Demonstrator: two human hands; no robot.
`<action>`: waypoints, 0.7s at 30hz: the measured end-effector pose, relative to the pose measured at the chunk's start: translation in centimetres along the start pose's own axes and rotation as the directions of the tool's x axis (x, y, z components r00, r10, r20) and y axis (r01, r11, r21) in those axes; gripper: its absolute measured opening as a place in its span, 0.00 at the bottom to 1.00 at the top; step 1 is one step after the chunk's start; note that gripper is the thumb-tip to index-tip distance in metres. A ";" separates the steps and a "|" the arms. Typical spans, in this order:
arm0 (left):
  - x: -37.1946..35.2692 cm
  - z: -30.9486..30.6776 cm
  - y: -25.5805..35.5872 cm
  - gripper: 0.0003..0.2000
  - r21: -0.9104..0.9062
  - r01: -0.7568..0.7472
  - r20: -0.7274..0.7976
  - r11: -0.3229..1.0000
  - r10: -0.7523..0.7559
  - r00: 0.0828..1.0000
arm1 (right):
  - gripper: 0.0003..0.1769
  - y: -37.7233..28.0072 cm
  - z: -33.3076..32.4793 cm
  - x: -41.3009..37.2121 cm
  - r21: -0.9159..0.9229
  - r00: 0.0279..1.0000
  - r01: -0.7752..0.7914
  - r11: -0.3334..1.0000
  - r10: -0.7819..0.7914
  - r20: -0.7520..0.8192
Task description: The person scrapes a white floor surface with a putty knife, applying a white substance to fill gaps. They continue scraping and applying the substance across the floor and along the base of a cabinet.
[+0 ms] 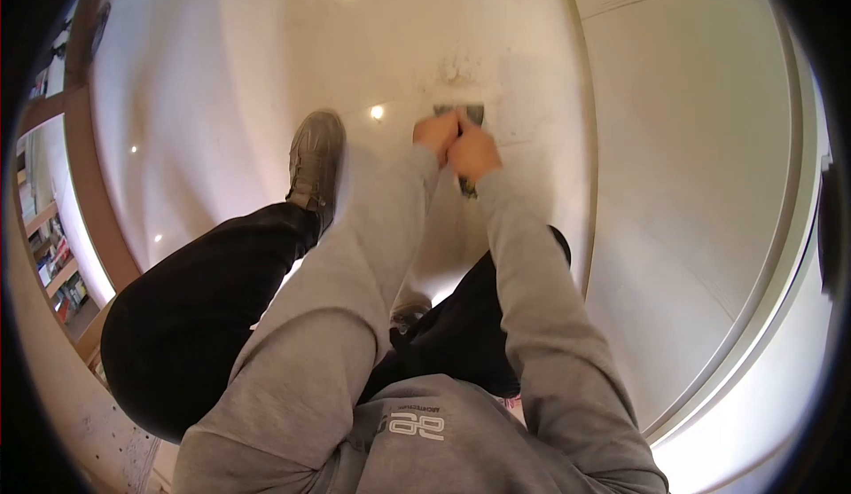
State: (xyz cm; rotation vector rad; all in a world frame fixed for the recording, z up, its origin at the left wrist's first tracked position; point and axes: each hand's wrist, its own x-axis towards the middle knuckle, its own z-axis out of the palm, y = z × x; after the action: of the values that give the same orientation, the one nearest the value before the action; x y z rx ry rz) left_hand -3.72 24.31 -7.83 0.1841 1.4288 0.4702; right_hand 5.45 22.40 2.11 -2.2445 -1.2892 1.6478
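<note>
Both my hands are closed together on a scraper (pixel 477 113), a tool with a wide, dark, flat blade. Its blade lies at the glossy pale floor (pixel 355 59), just beyond my fingers. My left hand (pixel 433 133) grips from the left, close behind the blade. Wrapped round the handle a little nearer to me is my right hand (pixel 475 153). The handle's dark end with a yellowish patch sticks out below it. Dark smudges (pixel 456 70) mark the floor just ahead of the blade. My fingers are slightly blurred.
My brown shoe (pixel 316 161) stands left of my hands; the other shoe (pixel 409 315) is partly hidden under me. A pale panel (pixel 683 139) with a raised edge runs along the right. At the left, shelves (pixel 58 263) hold several small items behind a brown frame.
</note>
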 end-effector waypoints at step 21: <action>-0.6 -1.3 -1.0 0.22 0.727 -0.288 0.085 0.624 0.334 0.939 | 0.38 1.0 2.2 -2.0 -0.231 0.968 0.096 0.968 -0.145 -0.203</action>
State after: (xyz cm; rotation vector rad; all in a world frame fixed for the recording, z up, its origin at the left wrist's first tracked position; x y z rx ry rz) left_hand -4.81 22.97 -7.88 1.1048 1.5879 0.1460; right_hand 4.10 19.54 2.22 -2.3312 -1.5800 1.2302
